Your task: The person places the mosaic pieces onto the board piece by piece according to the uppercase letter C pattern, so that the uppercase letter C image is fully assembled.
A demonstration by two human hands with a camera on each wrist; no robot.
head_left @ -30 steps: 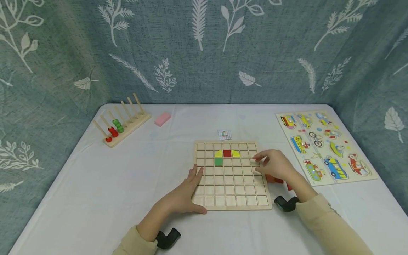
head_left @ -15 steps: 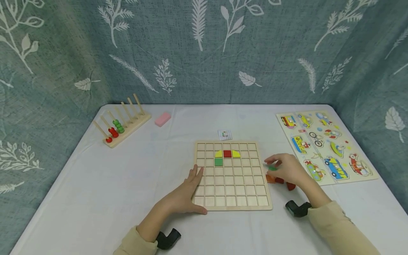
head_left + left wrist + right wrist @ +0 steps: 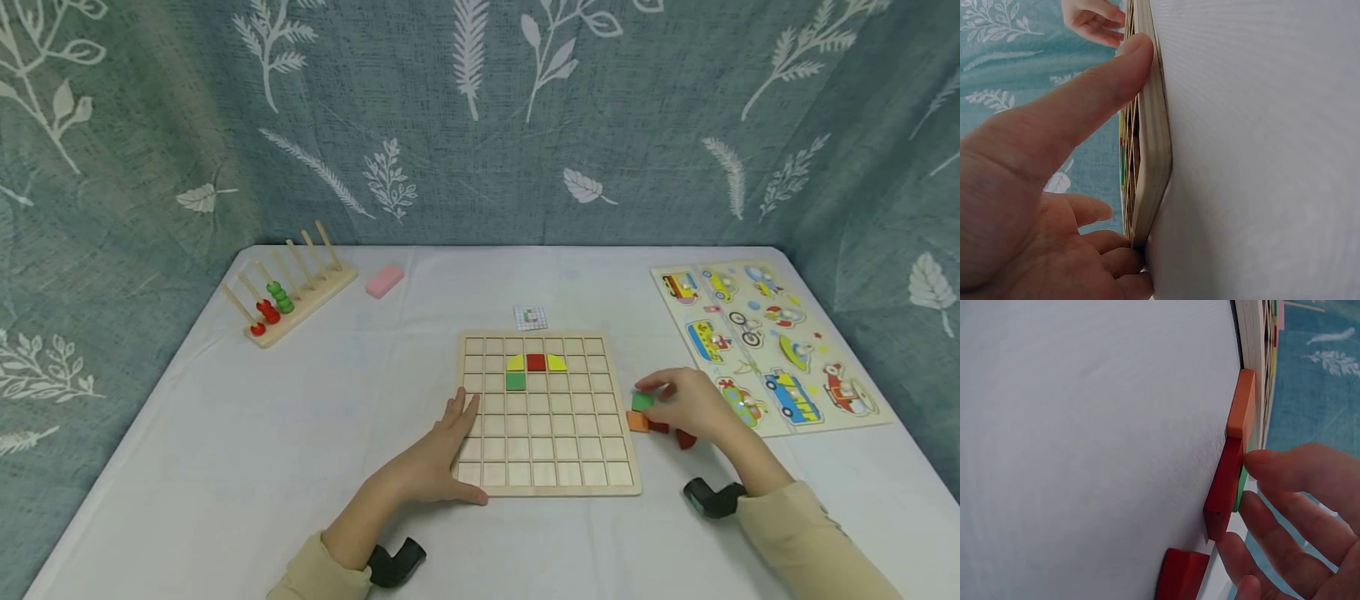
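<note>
Just off the right edge of the wooden grid board [image 3: 547,483], item one: my right hand [image 3: 690,404], fingers curled down over a small heap of loose tiles, thumb and fingertips pinching a green tile [image 3: 642,401] that sits on top of the heap. In the right wrist view the fingertips [image 3: 1266,459] touch the green tile's edge, so I judge the grip a light pinch, suited to lifting one thin piece clear of its neighbours.

Item two, under and beside that hand: an orange tile [image 3: 637,422] nearest the board's edge, a dark red tile [image 3: 658,427] beneath the green one, and a second red piece [image 3: 686,439] slightly farther from the board. The stock lies close to the board, I judge, for a short reach.

Item three, at the board's left edge: my left hand [image 3: 438,454], fingers straight and flat, thumb [image 3: 1129,62] laid along the rim, holding nothing. It looks placed to pin the board to the white table [image 3: 225,458].

Item four, in the board's upper rows: two yellow quarter-round tiles [image 3: 514,362] flanking a red square [image 3: 536,362], a green square [image 3: 515,382] below the left yellow.

Item five, beyond the board's far edge: a small pattern card [image 3: 529,317]. Far left of the board: a peg rack with beads [image 3: 288,287] and a pink block [image 3: 384,280]. Right of the board: a vehicle puzzle [image 3: 765,342].
</note>
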